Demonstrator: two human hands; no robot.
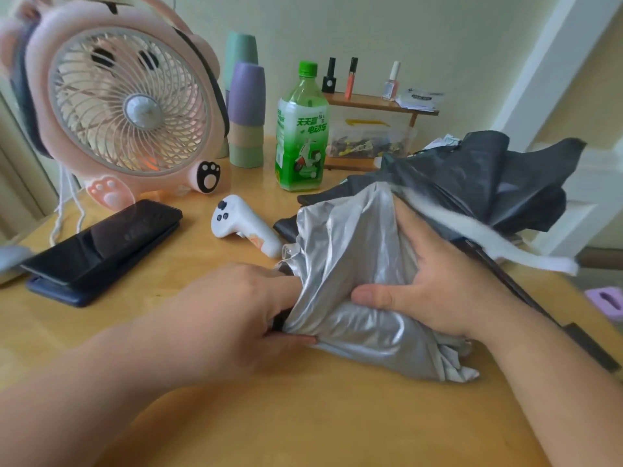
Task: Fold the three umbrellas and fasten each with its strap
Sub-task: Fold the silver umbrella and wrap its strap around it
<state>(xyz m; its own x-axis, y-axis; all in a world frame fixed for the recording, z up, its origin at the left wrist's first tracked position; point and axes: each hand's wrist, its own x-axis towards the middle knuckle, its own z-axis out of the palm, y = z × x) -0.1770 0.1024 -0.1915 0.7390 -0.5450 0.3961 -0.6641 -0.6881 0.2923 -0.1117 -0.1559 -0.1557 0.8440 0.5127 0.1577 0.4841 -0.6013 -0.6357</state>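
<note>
A silver umbrella (350, 237) lies crumpled on the wooden table (303, 416), its canopy loose and bunched. My left hand (236, 311) grips its near end, fingers tucked under the fabric around a dark part. My right hand (435, 284) presses on the canopy from the right, thumb pinching a fold. A white strap (485, 237) runs blurred from behind my right hand out to the right. A dark grey umbrella (488, 176) lies loosely unfolded behind the silver one. A third umbrella is not identifiable.
A pink fan (128, 106) stands at the back left. Beside it are stacked cups (247, 109), a green bottle (301, 129) and a small shelf (381, 104) with nail polish. A black phone (104, 241) and white controller (242, 224) lie left of the umbrellas.
</note>
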